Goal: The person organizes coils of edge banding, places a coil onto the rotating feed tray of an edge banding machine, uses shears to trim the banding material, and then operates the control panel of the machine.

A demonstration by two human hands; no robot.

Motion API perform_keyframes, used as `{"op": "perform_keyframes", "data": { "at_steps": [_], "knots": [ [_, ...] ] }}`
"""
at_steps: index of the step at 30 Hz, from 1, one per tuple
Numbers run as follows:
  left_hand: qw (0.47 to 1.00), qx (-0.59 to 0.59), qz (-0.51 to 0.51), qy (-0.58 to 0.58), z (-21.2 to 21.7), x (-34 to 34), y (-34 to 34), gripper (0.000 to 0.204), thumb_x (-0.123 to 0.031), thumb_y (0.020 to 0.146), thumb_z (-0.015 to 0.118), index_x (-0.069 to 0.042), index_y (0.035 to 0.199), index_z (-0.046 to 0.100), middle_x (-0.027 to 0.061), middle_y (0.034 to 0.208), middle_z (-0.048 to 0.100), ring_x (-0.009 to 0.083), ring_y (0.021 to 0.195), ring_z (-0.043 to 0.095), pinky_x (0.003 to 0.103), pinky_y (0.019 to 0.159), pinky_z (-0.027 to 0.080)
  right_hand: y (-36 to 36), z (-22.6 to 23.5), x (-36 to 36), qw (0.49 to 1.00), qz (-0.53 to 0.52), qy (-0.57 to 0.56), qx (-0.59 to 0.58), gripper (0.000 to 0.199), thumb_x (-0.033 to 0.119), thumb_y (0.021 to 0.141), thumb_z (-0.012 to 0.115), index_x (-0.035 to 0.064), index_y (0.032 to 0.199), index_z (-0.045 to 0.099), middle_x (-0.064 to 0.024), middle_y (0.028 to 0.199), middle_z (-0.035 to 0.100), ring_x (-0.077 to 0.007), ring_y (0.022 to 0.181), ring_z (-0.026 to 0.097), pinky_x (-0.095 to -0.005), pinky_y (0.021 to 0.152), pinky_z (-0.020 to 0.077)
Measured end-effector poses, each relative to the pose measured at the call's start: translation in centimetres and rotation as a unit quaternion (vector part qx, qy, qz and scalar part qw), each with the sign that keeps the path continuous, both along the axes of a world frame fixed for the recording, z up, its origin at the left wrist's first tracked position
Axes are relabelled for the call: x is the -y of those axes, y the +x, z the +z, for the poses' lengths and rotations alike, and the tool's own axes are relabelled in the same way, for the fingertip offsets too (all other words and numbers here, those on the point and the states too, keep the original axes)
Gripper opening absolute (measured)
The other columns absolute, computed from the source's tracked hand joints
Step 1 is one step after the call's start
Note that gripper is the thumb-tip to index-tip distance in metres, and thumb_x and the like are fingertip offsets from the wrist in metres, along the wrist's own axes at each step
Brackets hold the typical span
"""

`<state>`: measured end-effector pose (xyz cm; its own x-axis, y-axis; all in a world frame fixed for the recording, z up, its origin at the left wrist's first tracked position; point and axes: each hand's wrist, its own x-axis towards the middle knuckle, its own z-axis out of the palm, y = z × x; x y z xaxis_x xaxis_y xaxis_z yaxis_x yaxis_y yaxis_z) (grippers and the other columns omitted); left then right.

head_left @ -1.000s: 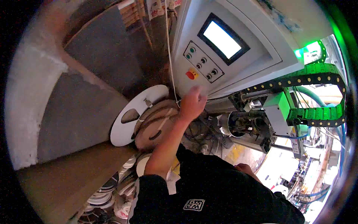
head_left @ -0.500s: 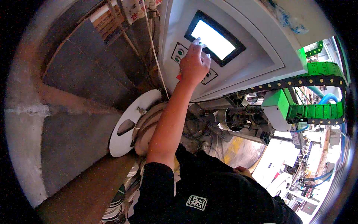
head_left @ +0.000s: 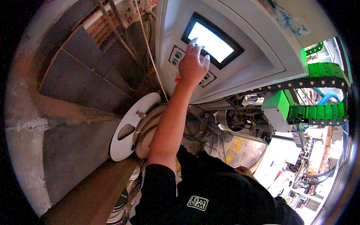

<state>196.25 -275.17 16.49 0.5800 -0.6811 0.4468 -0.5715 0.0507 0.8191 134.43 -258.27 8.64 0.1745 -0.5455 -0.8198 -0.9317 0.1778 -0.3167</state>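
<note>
My left hand [head_left: 194,63] reaches up to a lit touchscreen [head_left: 212,43] in a black frame on a light grey control cabinet. Its index finger stretches out over the screen's left part, and the fingertip appears to touch the glass. The other fingers are loosely bent and apart, with nothing held. Beside the wrist, a plate with green push buttons [head_left: 177,55] lies to the left and a second, partly covered switch plate [head_left: 208,78] to the right. My right hand [head_left: 243,171] shows only a little beyond my black shirt, low at the right; its fingers are hidden.
A white-flanged reel [head_left: 120,144] wound with brownish band stands under my left forearm. Thin cords [head_left: 150,52] hang left of the cabinet. Green and black cable chains [head_left: 318,112], a machine head [head_left: 275,105] and blue hoses [head_left: 330,96] are at the right.
The view has shifted slightly, so the cabinet and screen sit a little further left. My left index finger stays at the screen's left part, and its hand pose is nearly the same.
</note>
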Motion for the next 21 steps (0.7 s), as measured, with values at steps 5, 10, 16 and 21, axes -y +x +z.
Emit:
{"op": "perform_keyframes", "data": {
  "at_steps": [5,10,16,21],
  "knots": [
    [0.999,-0.013,0.032,-0.014,-1.9,-0.2,0.2,0.03,-0.017,0.087,0.065,-0.006,0.115,0.063,0.0118,0.142,0.054,0.024,0.093,0.069,0.038,0.084,0.056,-1.0,-1.5,0.5,1.0,0.009,0.004,0.002,0.043,0.048,0.096,0.063,0.0082,0.111,0.073,-0.0102,0.101,0.074,-0.0222,0.093,0.07,-0.0355,0.085,0.054],
    [0.998,-0.048,0.036,-0.002,-2.3,-0.9,-0.1,0.028,-0.017,0.088,0.063,-0.006,0.114,0.065,0.0099,0.138,0.057,0.0219,0.079,0.067,0.039,0.079,0.056,-2.7,-3.0,0.7,1.0,0.015,0.008,0.019,0.041,0.047,0.096,0.063,0.0102,0.111,0.072,-0.0094,0.102,0.073,-0.021,0.093,0.07,-0.0348,0.085,0.0538],
    [0.999,-0.034,0.034,-0.013,-1.4,-0.9,-0.4,0.027,-0.016,0.088,0.063,-0.006,0.114,0.065,0.0093,0.137,0.059,0.0217,0.082,0.067,0.037,0.078,0.055,-1.8,-2.3,1.0,0.999,0.021,0.016,0.027,0.041,0.045,0.097,0.063,0.0084,0.112,0.072,-0.0098,0.103,0.074,-0.0213,0.095,0.07,-0.0354,0.087,0.0537],
    [0.997,0.031,0.045,-0.045,-1.5,-0.1,-0.6,0.026,-0.016,0.089,0.063,-0.005,0.112,0.064,0.0111,0.137,0.058,0.0258,0.105,0.065,0.035,0.081,0.056,-0.2,-1.2,1.0,1.0,-0.001,0.015,-0.008,0.04,0.043,0.097,0.063,0.0074,0.113,0.072,-0.0101,0.103,0.074,-0.0231,0.095,0.07,-0.0363,0.088,0.0536]
  ]
}}
